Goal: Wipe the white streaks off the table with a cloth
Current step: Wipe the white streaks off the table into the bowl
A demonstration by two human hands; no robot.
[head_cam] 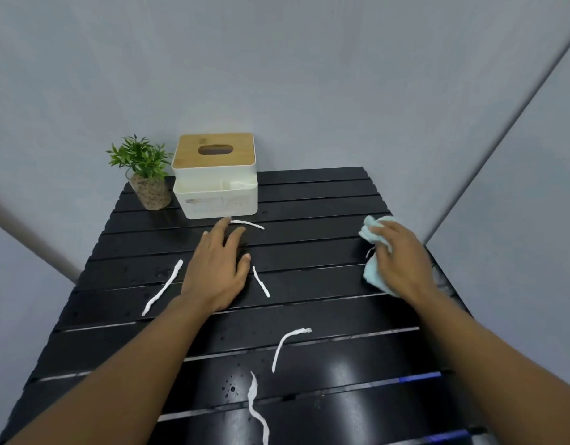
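A black slatted table [325, 194] carries several white streaks: one left of centre [163, 288], a short one by the thumb [261, 282], one near the box [246, 223], a curved one lower down [285, 343] and a wavy one at the front [256, 409]. My left hand [218, 271] lies flat on the table's middle, fingers spread, holding nothing. My right hand [401, 261] presses a crumpled light blue cloth [373, 274] onto the table near its right edge, with a small white mark just left of the cloth.
A white tissue box with a wooden lid [214, 175] stands at the back of the table. A small green plant in a glass pot [145, 175] is to its left. Grey walls surround the table. Water droplets [230, 387] speckle the front slats.
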